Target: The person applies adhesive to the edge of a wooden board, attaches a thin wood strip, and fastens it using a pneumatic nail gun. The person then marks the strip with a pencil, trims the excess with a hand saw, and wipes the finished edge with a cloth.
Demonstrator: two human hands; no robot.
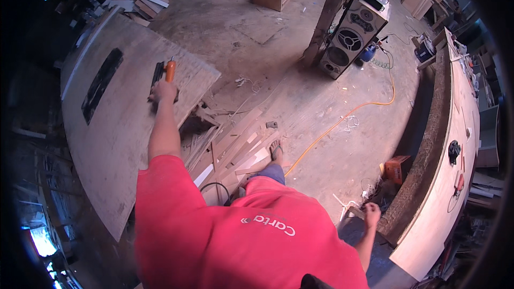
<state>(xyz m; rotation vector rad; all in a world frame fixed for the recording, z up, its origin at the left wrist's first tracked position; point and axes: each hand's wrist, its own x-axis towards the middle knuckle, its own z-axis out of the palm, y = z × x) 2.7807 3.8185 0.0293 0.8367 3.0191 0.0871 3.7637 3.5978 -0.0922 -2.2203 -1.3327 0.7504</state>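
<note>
Left hand (164,92) is bending its fingers over the lower end of an orange tool (170,72) and a black piece (157,75) just beside it. I'm not able to tell whether it's clamping on either. Both are sitting over the pale board (131,93), near its far right corner; a long black patch (101,85) is showing further left on it.

Right hand (371,215) is hanging near the near end of the bench (423,249), fingers loosely curled, thumb side partly apart. Grip unclear from my view; I'm seeing nothing definite in it.

Writing: red shirt (209,225) is carrying one pale word plus a small mark on the chest, reading upside down to me. Orange box (395,170) is showing dark marks, too small to read.

Offcuts (235,150) are lying between board and foot (276,150).
</note>
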